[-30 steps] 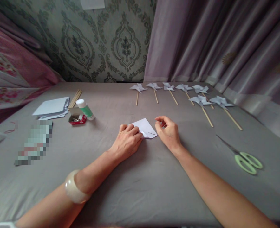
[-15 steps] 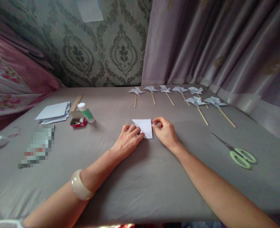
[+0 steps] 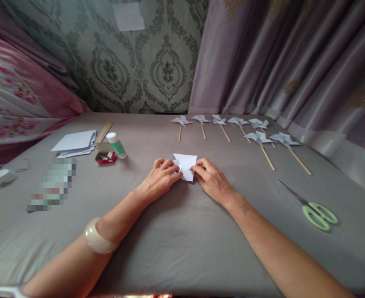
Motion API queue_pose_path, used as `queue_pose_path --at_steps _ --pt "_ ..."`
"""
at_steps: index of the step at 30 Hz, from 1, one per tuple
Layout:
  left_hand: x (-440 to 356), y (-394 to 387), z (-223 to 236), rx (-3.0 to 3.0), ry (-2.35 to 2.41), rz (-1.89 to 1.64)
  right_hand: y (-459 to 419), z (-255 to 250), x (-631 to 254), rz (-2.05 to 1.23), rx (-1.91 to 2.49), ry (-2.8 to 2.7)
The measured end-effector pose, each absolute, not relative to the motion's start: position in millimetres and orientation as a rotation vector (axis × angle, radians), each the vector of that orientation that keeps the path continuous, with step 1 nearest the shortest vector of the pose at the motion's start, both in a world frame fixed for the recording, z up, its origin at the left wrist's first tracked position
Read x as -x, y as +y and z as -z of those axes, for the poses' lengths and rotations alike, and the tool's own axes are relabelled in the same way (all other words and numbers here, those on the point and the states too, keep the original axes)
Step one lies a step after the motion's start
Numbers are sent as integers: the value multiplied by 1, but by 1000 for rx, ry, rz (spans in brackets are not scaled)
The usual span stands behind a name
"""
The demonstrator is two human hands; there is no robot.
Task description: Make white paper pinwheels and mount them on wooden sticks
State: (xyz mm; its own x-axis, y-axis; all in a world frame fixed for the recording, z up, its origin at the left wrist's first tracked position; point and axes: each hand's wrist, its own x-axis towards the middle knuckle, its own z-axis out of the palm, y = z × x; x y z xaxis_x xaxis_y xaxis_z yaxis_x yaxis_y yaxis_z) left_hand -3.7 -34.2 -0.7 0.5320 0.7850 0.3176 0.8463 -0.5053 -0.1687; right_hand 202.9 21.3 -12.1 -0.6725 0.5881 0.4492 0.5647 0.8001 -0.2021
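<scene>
A small white paper square [image 3: 187, 162] with cut or folded edges lies in front of me on the grey cloth. At its left side my left hand [image 3: 163, 177] has its fingers curled, thumb and fingertips pinching the paper. My right hand [image 3: 212, 180] grips the right edge between thumb and bent fingers. Parts of the paper's lower left are hidden by my left fingers. Beyond it stand finished-looking paper pinwheels on wooden sticks, such as a pinwheel [image 3: 181, 121] at the back and another pinwheel [image 3: 259, 138] to the right.
Green-handled scissors [image 3: 309, 205] lie at the right. To the left are a glue stick [image 3: 116, 145], a red box [image 3: 106, 157] of small metal pieces, wooden sticks [image 3: 104, 132], a paper stack [image 3: 73, 141] and a blurred packet [image 3: 52, 184]. Curtains [image 3: 250, 58] hang behind.
My right hand has moved left onto the paper and now grips its right edge. My left hand has shifted slightly left, still on the paper. The view has turned a little.
</scene>
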Motion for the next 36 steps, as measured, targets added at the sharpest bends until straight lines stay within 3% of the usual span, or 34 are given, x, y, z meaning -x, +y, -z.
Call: queue_pose_path --at_steps 21,36 --pt "-3 -39 0 2566 -1408 501 -8 4 -194 -63 861 -2686" --pt "-5 -38 2 2587 -1445 541 -1 17 -186 -681 1183 -2222"
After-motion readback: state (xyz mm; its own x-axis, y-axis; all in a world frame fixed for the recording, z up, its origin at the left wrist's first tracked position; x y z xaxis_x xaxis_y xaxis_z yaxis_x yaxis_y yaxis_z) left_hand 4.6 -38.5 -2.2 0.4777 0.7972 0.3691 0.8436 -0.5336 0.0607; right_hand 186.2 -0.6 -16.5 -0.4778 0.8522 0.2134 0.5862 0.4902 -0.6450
